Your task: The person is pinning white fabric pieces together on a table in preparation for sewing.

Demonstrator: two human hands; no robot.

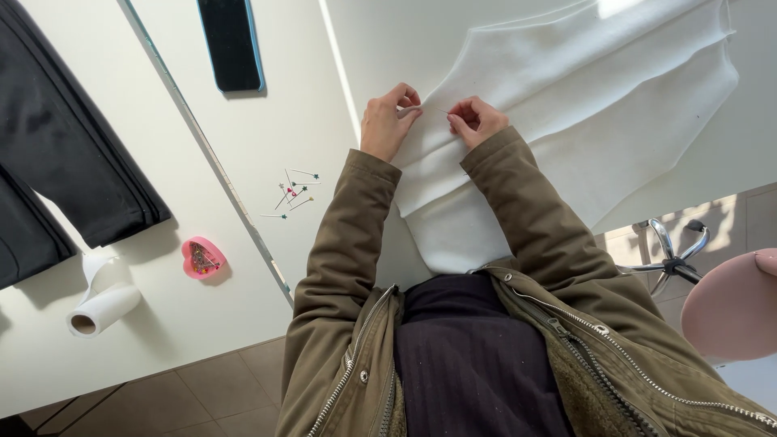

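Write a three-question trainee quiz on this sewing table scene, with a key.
1. True or false: both hands are pinching the edge of the white fabric.
2. Which thing lies closest to the loose pins? A) the heart-shaped pink pin box B) the dark phone C) the white roll
3. Fill in: the black garment lies at the table's ____ side in the head view.

Key
1. True: the left hand and right hand meet at the folded edge, a thin pin between them.
2. A.
3. Left.
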